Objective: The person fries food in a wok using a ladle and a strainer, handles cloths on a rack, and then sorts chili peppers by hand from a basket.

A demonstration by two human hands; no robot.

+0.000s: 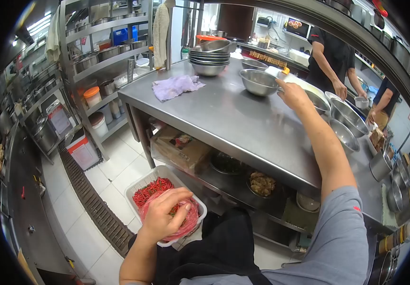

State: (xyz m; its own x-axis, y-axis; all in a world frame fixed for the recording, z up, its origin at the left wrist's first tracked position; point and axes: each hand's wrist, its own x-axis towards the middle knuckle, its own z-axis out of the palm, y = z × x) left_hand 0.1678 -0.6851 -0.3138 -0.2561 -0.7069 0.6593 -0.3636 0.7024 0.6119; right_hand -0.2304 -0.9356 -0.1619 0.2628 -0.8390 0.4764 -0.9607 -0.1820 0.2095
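My right hand reaches over the steel table, its fingers at the rim of a metal bowl. Low in front of me, my left hand is curled above a pinkish-red bag; whether the fingers grip it is hard to see. The bag lies in a white basket with red chilies. Further left on the table are a stack of metal bowls and a lilac cloth.
More bowls line the table's right side. Two people stand beyond it, one with a hand near those bowls. Below, a shelf holds a cardboard box and bowls of food. Shelving rises at left beside a floor drain.
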